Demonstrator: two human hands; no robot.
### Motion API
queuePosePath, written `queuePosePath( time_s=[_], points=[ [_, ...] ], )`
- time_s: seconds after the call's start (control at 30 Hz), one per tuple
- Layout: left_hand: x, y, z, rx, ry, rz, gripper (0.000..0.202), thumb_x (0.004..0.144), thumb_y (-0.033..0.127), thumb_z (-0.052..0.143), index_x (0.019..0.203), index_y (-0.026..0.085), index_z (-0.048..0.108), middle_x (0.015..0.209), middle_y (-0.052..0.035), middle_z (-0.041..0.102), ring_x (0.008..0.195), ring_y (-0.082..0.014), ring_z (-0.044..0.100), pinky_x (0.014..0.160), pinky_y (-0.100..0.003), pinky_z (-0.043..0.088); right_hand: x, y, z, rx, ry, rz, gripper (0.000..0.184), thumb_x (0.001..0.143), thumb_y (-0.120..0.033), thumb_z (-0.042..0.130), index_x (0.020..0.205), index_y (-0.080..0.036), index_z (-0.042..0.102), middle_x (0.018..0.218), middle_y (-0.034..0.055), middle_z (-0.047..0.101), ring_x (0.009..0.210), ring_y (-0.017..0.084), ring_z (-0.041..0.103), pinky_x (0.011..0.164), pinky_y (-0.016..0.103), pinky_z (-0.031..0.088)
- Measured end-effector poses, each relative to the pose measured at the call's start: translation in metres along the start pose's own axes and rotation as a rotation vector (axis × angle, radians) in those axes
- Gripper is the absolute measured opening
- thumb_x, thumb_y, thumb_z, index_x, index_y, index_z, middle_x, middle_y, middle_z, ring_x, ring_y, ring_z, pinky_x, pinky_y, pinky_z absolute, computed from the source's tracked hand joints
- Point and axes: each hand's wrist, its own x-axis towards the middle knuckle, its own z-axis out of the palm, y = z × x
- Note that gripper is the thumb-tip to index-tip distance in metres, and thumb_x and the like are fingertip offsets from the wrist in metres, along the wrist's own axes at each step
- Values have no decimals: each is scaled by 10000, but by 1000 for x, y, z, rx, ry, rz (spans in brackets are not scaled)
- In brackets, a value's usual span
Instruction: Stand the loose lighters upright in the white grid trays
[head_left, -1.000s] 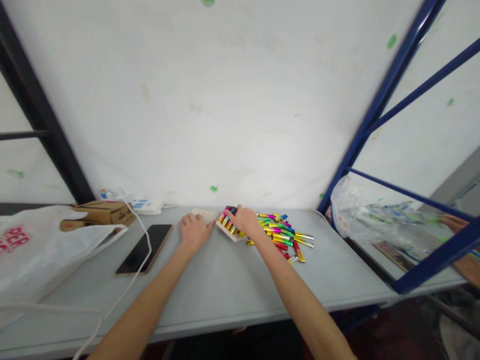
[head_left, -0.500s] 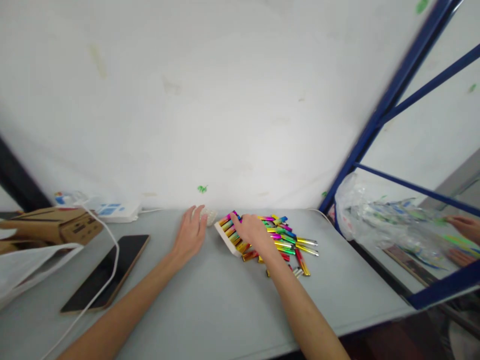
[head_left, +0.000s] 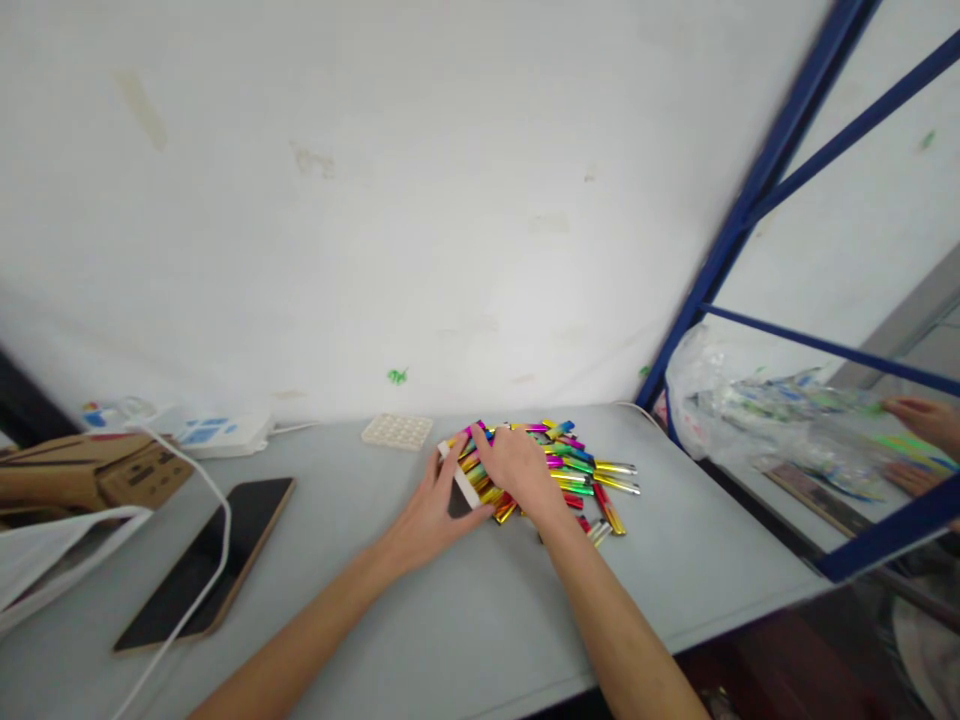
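My left hand spans the end of a white holder, with its fingers on the far side and the thumb on the near side. Shiny tubes in gold, magenta, green and other metallic colours lie in a row against that holder. My right hand curls over this row, its thumb pointing away from me; its fingertips are mostly hidden. To its right, more loose tubes are heaped on the grey table. A white perforated tray lies flat near the wall, apart from both hands.
On the left are a tablet-like black slab, a white cable, a cardboard box and a white box. A blue metal frame stands at the right. Beyond it are clear plastic bags and another person's hand.
My left hand has left the perforated tray and moved right and nearer, onto the white holder's end. My right hand stays over the tubes. The view has shifted slightly.
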Motion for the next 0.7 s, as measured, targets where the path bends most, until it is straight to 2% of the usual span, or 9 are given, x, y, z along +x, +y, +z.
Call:
queuePosePath(
  time_s=[0.17, 0.23, 0.3, 0.43, 0.53, 0.6, 0.7],
  points=[
    [13, -4, 5, -84, 30, 25, 1058, 738, 408, 907, 1652, 286, 388, 1583, -136, 545, 1469, -369, 549, 1266, -543, 435, -5, 3, -4, -36, 33, 20, 561, 1135, -510, 387, 1228, -125, 784, 1212, 232, 788, 1189, 312, 746, 1003, 374, 541],
    [19, -7, 5, -126, -2, 48, 1023, 720, 379, 903, 1624, 289, 434, 1566, -130, 573, 1447, -366, 573, 1249, -542, 459, -4, 6, -6, -45, 37, 36, 548, 1141, -488, 381, 1234, -110, 767, 1212, 235, 780, 1187, 321, 737, 995, 389, 546],
    [23, -9, 5, -172, -22, 57, 1071, 700, 381, 913, 1641, 287, 409, 1588, -140, 566, 1444, -378, 578, 1234, -559, 477, -2, 7, -5, -40, 81, 25, 531, 1145, -474, 375, 1297, -107, 727, 1264, 239, 753, 1209, 332, 716, 1007, 415, 542],
    [26, -9, 6, -223, -27, 45, 1202, 663, 376, 943, 1684, 252, 323, 1617, -185, 547, 1460, -427, 560, 1237, -629, 455, 2, 2, 4, -18, 217, -184, 492, 1165, -415, 318, 1487, -169, 597, 1469, 211, 644, 1342, 303, 615, 1112, 439, 477],
    [26, -9, 6, -236, -43, 54, 1131, 670, 359, 938, 1645, 219, 383, 1612, -202, 552, 1452, -428, 571, 1237, -618, 455, 5, -3, 15, -89, 121, -341, 428, 1160, -343, 337, 1434, -211, 637, 1407, 171, 688, 1301, 293, 619, 1115, 440, 462],
    [25, -11, 7, -263, -55, 41, 1169, 672, 399, 946, 1659, 206, 351, 1649, -213, 508, 1460, -421, 567, 1239, -607, 457, 8, -2, 20, -149, 61, -381, 400, 1151, -311, 357, 1376, -207, 671, 1327, 165, 725, 1257, 292, 632, 1102, 434, 461],
    [23, -17, 9, -251, -46, 18, 1247, 672, 442, 954, 1697, 218, 280, 1709, -212, 427, 1507, -425, 518, 1259, -611, 430, 13, 6, 25, -239, 39, -428, 395, 1146, -273, 352, 1368, -169, 663, 1312, 169, 723, 1243, 283, 629, 1106, 419, 449]
  ],
)
